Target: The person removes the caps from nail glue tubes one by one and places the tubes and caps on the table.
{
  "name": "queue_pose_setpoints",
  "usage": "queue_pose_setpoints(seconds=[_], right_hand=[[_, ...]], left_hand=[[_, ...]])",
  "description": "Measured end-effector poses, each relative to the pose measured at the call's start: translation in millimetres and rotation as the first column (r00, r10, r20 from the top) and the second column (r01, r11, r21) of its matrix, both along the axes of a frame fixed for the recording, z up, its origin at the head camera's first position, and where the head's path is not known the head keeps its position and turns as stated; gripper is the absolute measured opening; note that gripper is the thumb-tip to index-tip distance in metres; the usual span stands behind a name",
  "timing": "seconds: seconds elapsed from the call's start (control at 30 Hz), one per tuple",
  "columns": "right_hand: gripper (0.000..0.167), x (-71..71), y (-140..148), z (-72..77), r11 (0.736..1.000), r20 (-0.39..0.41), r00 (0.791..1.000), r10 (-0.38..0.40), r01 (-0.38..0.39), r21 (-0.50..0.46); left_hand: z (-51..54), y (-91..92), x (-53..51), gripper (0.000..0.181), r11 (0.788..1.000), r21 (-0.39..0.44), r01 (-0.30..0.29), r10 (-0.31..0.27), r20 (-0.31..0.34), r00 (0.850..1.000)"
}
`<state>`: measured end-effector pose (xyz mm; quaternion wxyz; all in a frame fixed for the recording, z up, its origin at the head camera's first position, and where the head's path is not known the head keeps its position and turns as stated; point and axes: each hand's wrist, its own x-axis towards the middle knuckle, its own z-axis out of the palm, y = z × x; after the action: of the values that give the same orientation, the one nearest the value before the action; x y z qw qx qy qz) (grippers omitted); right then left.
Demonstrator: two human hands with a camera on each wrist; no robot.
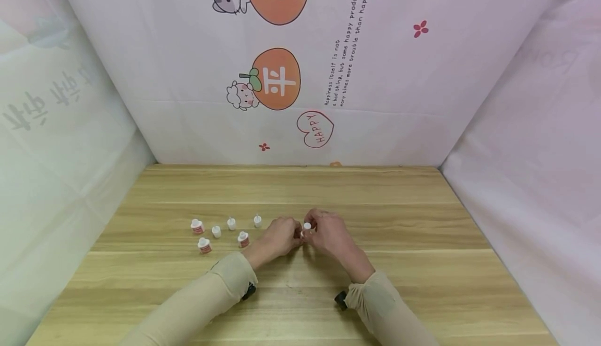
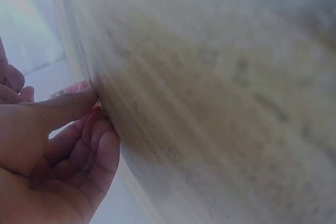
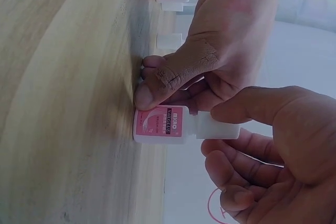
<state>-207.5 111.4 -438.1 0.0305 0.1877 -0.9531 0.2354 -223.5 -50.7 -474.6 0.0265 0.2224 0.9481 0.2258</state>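
Observation:
A small nail glue bottle (image 3: 160, 125) with a pink label stands upright on the table between the two hands. Its white cap (image 3: 218, 128) sits at the bottle's neck; whether it is seated fully I cannot tell. My left hand (image 1: 283, 235) grips the bottle's body low down, thumb along its side, as the left wrist view also shows with the pink label (image 2: 79, 88) partly covered. My right hand (image 1: 328, 234) pinches the white cap from above, thumb on one side and fingers on the other. Most of the bottle is hidden by fingers in the head view.
Left of my hands, three more pink-labelled bottles (image 1: 204, 245) stand on the wooden table (image 1: 300, 304). Three loose white caps (image 1: 231, 224) with thin stems pointing up stand among them. White printed cloth (image 1: 385, 74) walls the table at the back and sides.

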Motion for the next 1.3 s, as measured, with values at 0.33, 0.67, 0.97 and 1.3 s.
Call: queue_pose_setpoints(seconds=[0.33,0.67,0.97,1.3], right_hand=[[0.021,-1.7,-0.8,-0.4,1.0,-0.006,1.0,-0.011,0.011,-0.008],[0.019,-2.0,0.3,-0.3,1.0,-0.021,1.0,0.004,-0.004,-0.01],[0.018,-2.0,0.4,0.9,1.0,-0.038,0.999,0.011,-0.01,0.007],[0.019,-0.5,0.5,-0.8,1.0,0.024,1.0,-0.02,0.02,-0.017]], left_hand=[[0.8,-0.3,-0.5,0.015,1.0,-0.005,0.006,-0.006,-0.023,1.0],[2.3,-0.4,-0.3,0.013,1.0,0.01,0.018,-0.018,-0.016,1.0],[3.4,-0.3,0.0,0.013,1.0,0.005,0.009,-0.009,-0.02,1.0],[2.8,-0.9,1.9,0.012,1.0,0.016,0.014,-0.014,0.001,1.0]])
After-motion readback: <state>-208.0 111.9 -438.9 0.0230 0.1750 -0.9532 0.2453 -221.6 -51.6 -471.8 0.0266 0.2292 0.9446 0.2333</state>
